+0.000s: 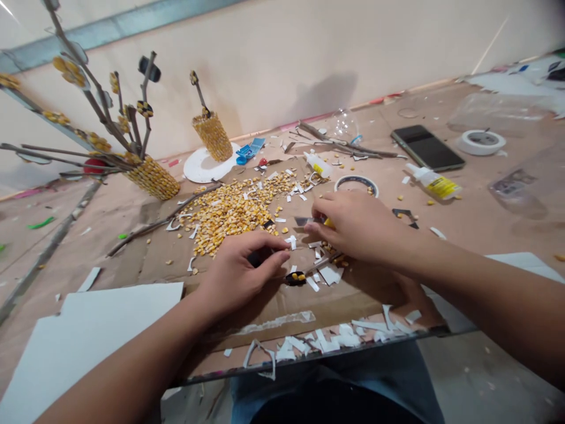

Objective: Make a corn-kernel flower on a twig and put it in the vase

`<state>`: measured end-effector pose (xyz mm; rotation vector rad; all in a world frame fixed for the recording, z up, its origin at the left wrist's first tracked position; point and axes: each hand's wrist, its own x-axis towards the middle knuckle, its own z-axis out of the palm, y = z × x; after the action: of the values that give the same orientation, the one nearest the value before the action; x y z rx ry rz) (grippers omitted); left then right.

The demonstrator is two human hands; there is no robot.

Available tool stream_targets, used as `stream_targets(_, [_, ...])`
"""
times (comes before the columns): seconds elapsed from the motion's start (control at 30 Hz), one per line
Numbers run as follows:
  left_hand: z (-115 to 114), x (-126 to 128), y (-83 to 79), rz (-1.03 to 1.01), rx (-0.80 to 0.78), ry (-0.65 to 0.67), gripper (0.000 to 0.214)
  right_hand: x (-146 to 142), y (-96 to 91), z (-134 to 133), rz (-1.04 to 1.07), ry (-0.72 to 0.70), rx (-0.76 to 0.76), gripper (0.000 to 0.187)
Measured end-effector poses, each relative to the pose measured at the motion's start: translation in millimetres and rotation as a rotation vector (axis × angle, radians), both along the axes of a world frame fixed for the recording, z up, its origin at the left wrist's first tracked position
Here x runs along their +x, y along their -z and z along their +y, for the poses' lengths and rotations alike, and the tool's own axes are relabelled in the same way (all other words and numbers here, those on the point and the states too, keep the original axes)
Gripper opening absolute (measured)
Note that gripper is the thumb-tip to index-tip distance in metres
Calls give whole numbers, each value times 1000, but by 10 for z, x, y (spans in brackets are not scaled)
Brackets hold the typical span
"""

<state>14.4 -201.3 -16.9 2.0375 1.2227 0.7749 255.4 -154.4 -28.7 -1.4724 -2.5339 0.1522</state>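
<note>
My right hand (342,227) is closed around a utility knife (303,221); its blade points left past my fingertips, and a bit of yellow handle shows. My left hand (245,265) is closed in a pinch, thumb and fingers pointing right. Something dark shows inside its curl, but I cannot make out what it is. A small white strip (291,241) lies at its fingertips. Just below, between the hands, is a thin twig (324,261) with a black disc bearing corn kernels (295,278) at its end. A heap of loose corn kernels (232,218) spreads beyond my left hand.
Corn-covered pots (154,179) with branches stand at the back left. Glue bottles (435,181), a phone (427,146) and a white tape roll (481,142) lie at right. A tape ring (356,184) sits behind my right hand. White scraps (329,341) line the front edge.
</note>
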Motion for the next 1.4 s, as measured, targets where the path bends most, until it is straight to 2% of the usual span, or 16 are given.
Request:
stream_targets(0.1, [-6, 5, -13, -1, -45, -31, 10, 9, 17, -1, 178, -117, 116, 19])
stream_targets(0.2, [-34, 24, -20, -57, -93, -42, 12, -17, -10, -70, 396, -331, 207, 17])
stream_targets(0.3, [-67, 51, -36, -164, -204, -58, 13, -63, -34, -166, 450, -503, 325, 22])
stream_targets(0.43, [-87, 78, -45, -302, -347, -88, 16, -96, -48, -243, 402, -541, 401, 30])
stream_targets(0.6, [-69, 64, -64, -310, -378, -74, 17, -100, -76, -272, 364, -579, 393, 28])
stream_targets(0.7, [-37, -13, -148, -163, -352, 13, 15, -85, -85, -265, 438, -551, 366, 22])
stream_targets(0.77, [-17, -76, -219, 57, -347, 127, 26, -56, -99, -242, 527, -473, 340, 16])
stream_targets(0.83, [-5, -116, -269, 281, -316, 188, 36, -18, -126, -211, 612, -367, 308, 13])
stream_targets(0.9, [-4, -116, -281, 428, -273, 211, 28, 9, -161, -180, 669, -249, 260, 13])
stream_targets(0.97, [-12, -87, -262, 491, -230, 236, 9, 17, -193, -160, 709, -158, 211, 15])
stream_targets(1.0, [-17, -70, -246, 503, -208, 249, 6, 13, -205, -154, 732, -136, 195, 15])
stream_targets(1.07, [-26, -47, -217, 508, -172, 254, 13, -1, -219, -153, 797, -127, 181, 14])
stream_targets(1.17, [-22, -57, -202, 453, -195, 175, 12, -13, -224, -174, 895, -122, 186, 14])
stream_targets(1.3, [19, -94, -223, 213, -353, 16, 8, 7, -231, -234, 1000, -90, 230, 14])
stream_targets(1.4, [33, -85, -222, -12, -426, -53, 12, 12, -244, -287, 932, -144, 279, 16])
